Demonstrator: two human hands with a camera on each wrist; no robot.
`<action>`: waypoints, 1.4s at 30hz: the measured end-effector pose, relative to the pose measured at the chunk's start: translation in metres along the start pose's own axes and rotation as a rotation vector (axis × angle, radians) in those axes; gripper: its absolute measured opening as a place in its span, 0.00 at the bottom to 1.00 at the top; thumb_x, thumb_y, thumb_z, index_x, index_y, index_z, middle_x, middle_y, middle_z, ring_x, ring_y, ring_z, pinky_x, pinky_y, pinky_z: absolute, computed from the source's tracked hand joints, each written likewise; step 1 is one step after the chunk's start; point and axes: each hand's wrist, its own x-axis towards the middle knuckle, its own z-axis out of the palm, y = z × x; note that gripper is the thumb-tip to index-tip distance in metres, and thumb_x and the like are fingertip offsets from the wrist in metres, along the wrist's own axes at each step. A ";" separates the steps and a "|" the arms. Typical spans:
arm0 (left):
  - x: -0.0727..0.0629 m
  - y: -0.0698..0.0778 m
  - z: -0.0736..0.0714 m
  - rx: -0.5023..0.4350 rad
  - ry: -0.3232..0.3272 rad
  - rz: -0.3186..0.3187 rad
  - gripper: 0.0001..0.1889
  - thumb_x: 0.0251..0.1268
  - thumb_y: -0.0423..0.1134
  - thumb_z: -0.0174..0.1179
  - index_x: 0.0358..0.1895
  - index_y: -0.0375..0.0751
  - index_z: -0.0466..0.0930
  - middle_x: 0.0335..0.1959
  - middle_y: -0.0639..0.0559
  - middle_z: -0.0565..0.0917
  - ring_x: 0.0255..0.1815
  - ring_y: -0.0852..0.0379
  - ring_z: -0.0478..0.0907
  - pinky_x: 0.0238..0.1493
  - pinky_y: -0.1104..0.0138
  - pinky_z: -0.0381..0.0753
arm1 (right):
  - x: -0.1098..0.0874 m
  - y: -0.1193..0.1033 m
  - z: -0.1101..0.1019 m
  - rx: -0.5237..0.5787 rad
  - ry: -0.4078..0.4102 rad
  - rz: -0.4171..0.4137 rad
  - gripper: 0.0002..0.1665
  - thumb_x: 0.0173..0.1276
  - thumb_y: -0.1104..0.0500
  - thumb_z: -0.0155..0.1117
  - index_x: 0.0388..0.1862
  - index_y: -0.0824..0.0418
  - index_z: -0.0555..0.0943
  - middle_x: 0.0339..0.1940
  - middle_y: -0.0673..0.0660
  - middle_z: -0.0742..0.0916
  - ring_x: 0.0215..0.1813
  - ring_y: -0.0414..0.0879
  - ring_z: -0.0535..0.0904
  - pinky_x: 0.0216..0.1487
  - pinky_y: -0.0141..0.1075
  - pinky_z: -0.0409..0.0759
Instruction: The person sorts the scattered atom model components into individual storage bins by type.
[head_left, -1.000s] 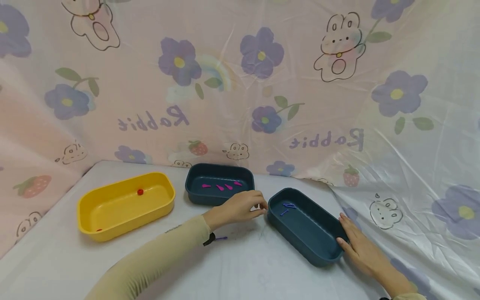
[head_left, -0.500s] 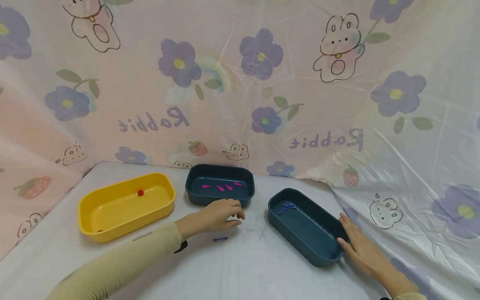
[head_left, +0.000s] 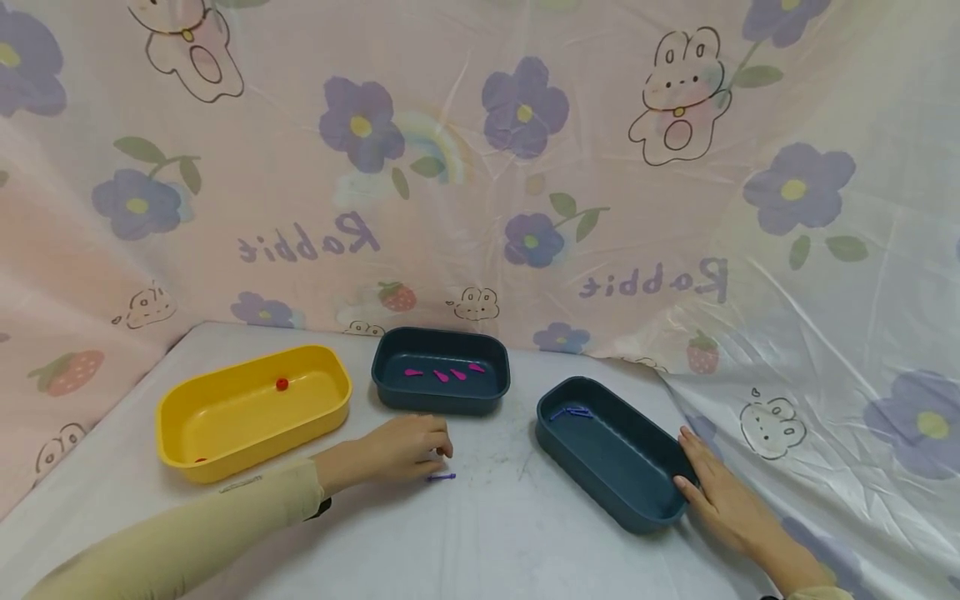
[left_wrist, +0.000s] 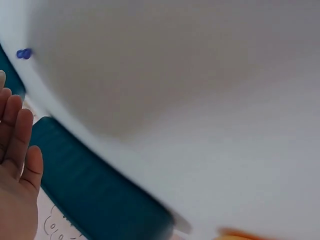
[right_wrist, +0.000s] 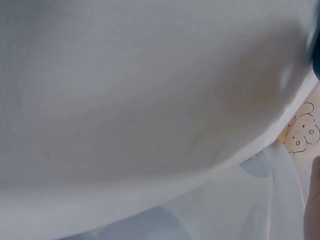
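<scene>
In the head view my left hand is low over the white table, fingers slightly bent and holding nothing. Right by its thumb lies a small purple stick with knobbed ends. The left wrist view shows this purple stick apart from the fingers. My right hand rests against the near right end of a dark blue tray, its thumb at the rim and its fingers straight along the outside. Several similar purple sticks lie at this tray's far end.
A second dark blue tray stands at the back middle with several pink teardrop-shaped pieces. On the left is a yellow tray holding red beads. A printed cloth hangs behind the table.
My left hand has moved from beside the right blue tray leftward and down to the purple stick on the table. A stick in that tray has shifted slightly. My right hand stays put.
</scene>
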 end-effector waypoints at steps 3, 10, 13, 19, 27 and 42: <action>-0.007 -0.002 0.003 0.011 -0.019 -0.010 0.08 0.71 0.45 0.69 0.47 0.50 0.88 0.41 0.61 0.82 0.40 0.64 0.77 0.49 0.69 0.82 | 0.000 0.001 0.001 0.002 0.001 0.002 0.43 0.80 0.56 0.60 0.84 0.68 0.54 0.84 0.65 0.61 0.82 0.26 0.36 0.76 0.17 0.34; -0.018 -0.004 0.012 -0.028 -0.073 -0.040 0.09 0.70 0.47 0.69 0.48 0.52 0.87 0.40 0.64 0.80 0.38 0.67 0.72 0.46 0.70 0.80 | -0.001 0.003 0.002 0.005 -0.011 0.008 0.43 0.80 0.56 0.59 0.85 0.67 0.53 0.85 0.63 0.60 0.82 0.26 0.35 0.76 0.17 0.33; -0.019 -0.004 0.013 -0.033 -0.077 -0.046 0.08 0.70 0.47 0.69 0.47 0.52 0.87 0.40 0.65 0.80 0.39 0.67 0.72 0.46 0.70 0.80 | -0.002 0.003 0.003 0.007 -0.009 0.012 0.43 0.80 0.55 0.59 0.85 0.66 0.53 0.86 0.62 0.59 0.82 0.25 0.35 0.76 0.16 0.33; -0.018 -0.002 0.013 -0.035 -0.063 -0.044 0.05 0.70 0.45 0.70 0.44 0.52 0.87 0.38 0.65 0.79 0.39 0.66 0.73 0.48 0.69 0.81 | -0.002 0.001 0.002 0.002 0.000 0.006 0.42 0.80 0.56 0.59 0.84 0.69 0.55 0.85 0.64 0.60 0.82 0.27 0.36 0.76 0.17 0.33; -0.016 -0.002 0.012 -0.064 -0.086 -0.051 0.04 0.70 0.43 0.70 0.43 0.52 0.87 0.38 0.65 0.80 0.39 0.67 0.74 0.48 0.71 0.82 | -0.001 0.000 0.001 0.000 0.001 0.011 0.42 0.80 0.55 0.59 0.84 0.69 0.55 0.83 0.69 0.63 0.82 0.26 0.36 0.76 0.17 0.33; -0.016 0.000 0.011 -0.082 -0.077 -0.045 0.03 0.71 0.42 0.70 0.42 0.52 0.86 0.38 0.65 0.81 0.40 0.67 0.75 0.50 0.70 0.82 | -0.001 0.002 0.002 -0.008 0.003 0.003 0.40 0.80 0.55 0.59 0.81 0.73 0.58 0.83 0.67 0.63 0.82 0.25 0.35 0.76 0.17 0.33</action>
